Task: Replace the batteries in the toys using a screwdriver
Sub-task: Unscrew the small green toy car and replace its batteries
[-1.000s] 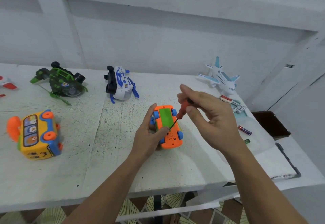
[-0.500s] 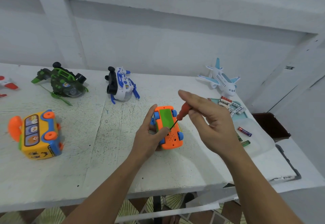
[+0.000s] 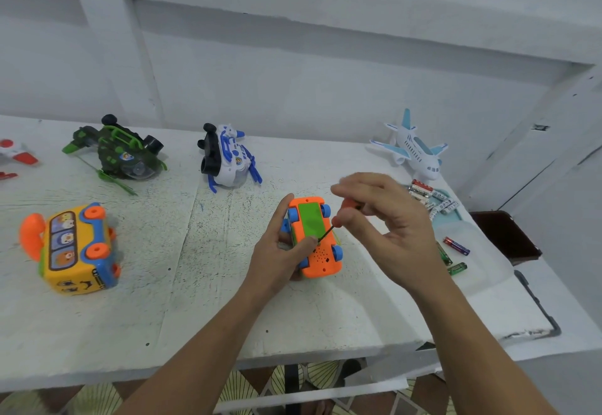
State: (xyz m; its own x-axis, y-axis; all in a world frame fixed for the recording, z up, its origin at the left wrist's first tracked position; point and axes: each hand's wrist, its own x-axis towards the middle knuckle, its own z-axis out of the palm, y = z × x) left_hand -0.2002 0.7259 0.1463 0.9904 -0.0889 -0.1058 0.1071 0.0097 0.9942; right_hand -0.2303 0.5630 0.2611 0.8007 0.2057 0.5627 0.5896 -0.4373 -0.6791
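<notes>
An orange toy car (image 3: 321, 258) with blue wheels lies upside down on the white table (image 3: 195, 300), its green battery cover (image 3: 310, 222) facing up. My left hand (image 3: 277, 251) grips the car from the left, thumb on the lower edge of the cover. My right hand (image 3: 387, 222) pinches a small red-handled screwdriver (image 3: 342, 217), whose dark tip meets the lower right corner of the green cover.
A yellow bus toy (image 3: 75, 248) lies at the left. A green helicopter (image 3: 120, 154), a white-blue helicopter (image 3: 228, 160) and a white plane (image 3: 417, 150) stand at the back. Several batteries (image 3: 433, 199) sit in a blue tray at right, loose ones (image 3: 456, 247) nearer.
My right hand's fingers have shifted around the screwdriver handle, index finger lowered onto it. The car and my left hand stay put.
</notes>
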